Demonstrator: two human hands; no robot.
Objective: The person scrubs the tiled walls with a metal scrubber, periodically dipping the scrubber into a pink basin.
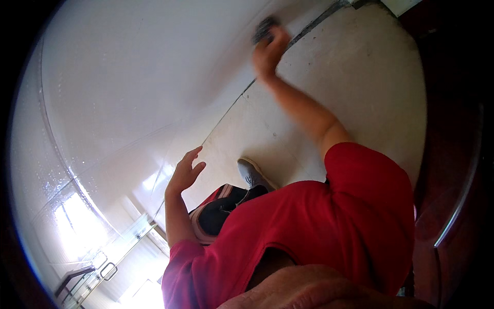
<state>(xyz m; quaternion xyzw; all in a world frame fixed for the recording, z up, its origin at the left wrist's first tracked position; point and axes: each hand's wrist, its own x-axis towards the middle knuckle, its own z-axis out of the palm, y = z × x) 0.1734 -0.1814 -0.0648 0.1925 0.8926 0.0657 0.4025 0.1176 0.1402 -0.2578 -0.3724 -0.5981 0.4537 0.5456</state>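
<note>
My right hand (272, 54) is stretched far out and blurred. Its fingers are closed on a dark grey scrubbing pad (265, 29), which lies against the glossy tiled wall (127, 77) low down, close to the floor line. The pad's exact kind is too blurred to tell. Nearer my body, my left hand (187, 172) is raised beside the wall with fingers apart and nothing in it. I cannot tell whether it touches the tiles. Wet-looking drops and streaks show on the tiles at the left.
Below the wall runs a pale tiled floor (359, 73), with my grey shoe (251, 172) on it. Dark reddish furniture or panelling (447, 193) stands at the right. A metal-framed glass panel with a handle (109, 271) is at the lower left, near bright light.
</note>
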